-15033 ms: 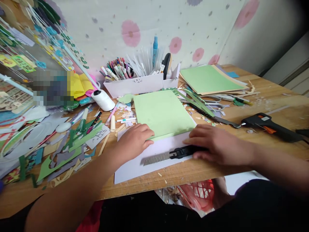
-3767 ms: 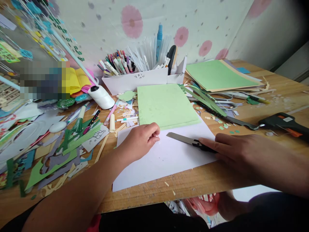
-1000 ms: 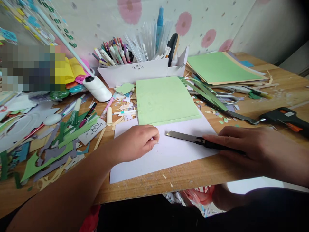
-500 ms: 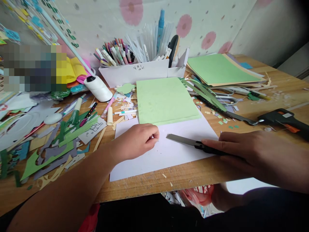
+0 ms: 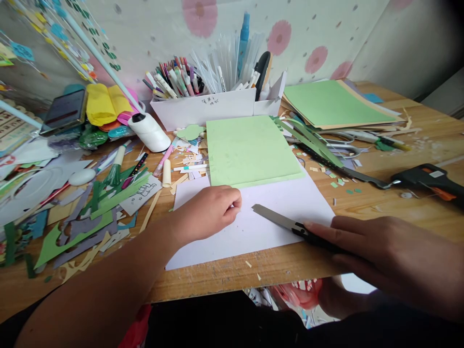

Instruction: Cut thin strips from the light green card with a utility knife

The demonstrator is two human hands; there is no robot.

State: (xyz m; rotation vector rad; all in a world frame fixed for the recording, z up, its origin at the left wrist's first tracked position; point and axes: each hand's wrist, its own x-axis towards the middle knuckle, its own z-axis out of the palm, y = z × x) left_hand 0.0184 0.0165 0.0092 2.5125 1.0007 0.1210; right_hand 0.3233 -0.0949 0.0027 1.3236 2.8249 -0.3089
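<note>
My right hand (image 5: 380,246) grips a black utility knife (image 5: 286,223), its long metal blade extended to the left, low over a white sheet of paper (image 5: 203,251). Curled closed, my left hand (image 5: 213,210) rests on that sheet left of the blade tip. Whatever its fingers may pinch is hidden from me. A light green sheet, apparently with another under it, forms a green paper stack (image 5: 253,150) on the far part of the white sheet, just beyond my left hand. The blade touches neither the green paper nor my left hand.
Paper scraps (image 5: 83,227) and pens crowd the left, beside a white thread cone (image 5: 150,133) and a phone (image 5: 65,111). Behind stands a white pen box (image 5: 203,108). To the right lie a black glue gun (image 5: 427,179) and a coloured paper pile (image 5: 340,104).
My right hand has dipped slightly, and the knife now slants more steeply, its handle end lower. My left hand stays in place on the white sheet. The whole view has shifted a little.
</note>
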